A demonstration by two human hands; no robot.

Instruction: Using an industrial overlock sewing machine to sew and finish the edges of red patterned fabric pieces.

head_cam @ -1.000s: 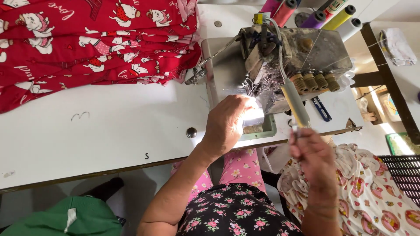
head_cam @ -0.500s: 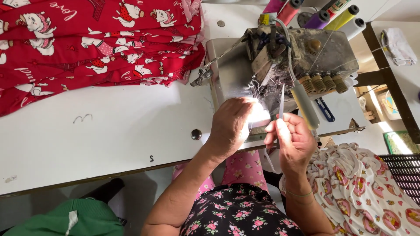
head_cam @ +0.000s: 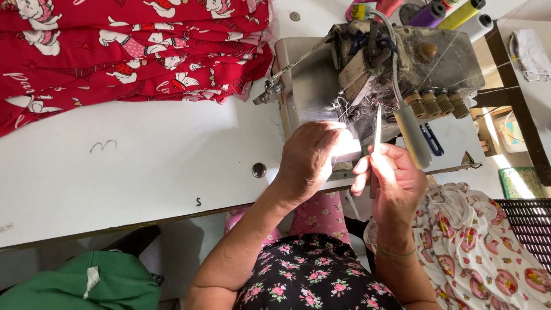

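Lap: black dress with pink flowers (head_cam: 313, 275) at the bottom edge, pink floral trousers just above it.
Green cloth: 1 folded green garment (head_cam: 86, 284) at the lower left, below the table edge.
Cream fabric: 1 heap of cream cloth with red and yellow print (head_cam: 488, 252) at the lower right, beside a black mesh basket (head_cam: 531, 224).
Right hand: the right hand (head_cam: 393, 178) is closed in a pinch around 1 pair of slim metal tweezers (head_cam: 376, 129), held upright, tips pointing up toward the needle area.
Left hand: the left hand (head_cam: 307, 161) lies palm down, fingers curled loosely over the machine bed right at the presser foot; whether it pinches anything underneath cannot be told.
Light: 1 bright lit patch (head_cam: 347, 146) between the 2 hands, just beside the left fingers.
Table: 1 white work table (head_cam: 143, 166) with 1 round metal stud (head_cam: 259, 170) and a few pen marks.
Machine: 1 grey, lint-covered overlock sewing machine (head_cam: 402, 63); 4 ribbed tension knobs (head_cam: 436, 103) in a row on its front; 1 flexible lamp arm (head_cam: 410, 132) hanging down just beside the tweezers.
Red fabric: 1 stack of red cartoon-print cloth (head_cam: 132, 51) across the far left of the table, touching the machine's left side.
Thread cones: at least 5 cones (head_cam: 453, 11) behind the machine, in pink, purple, yellow and white.
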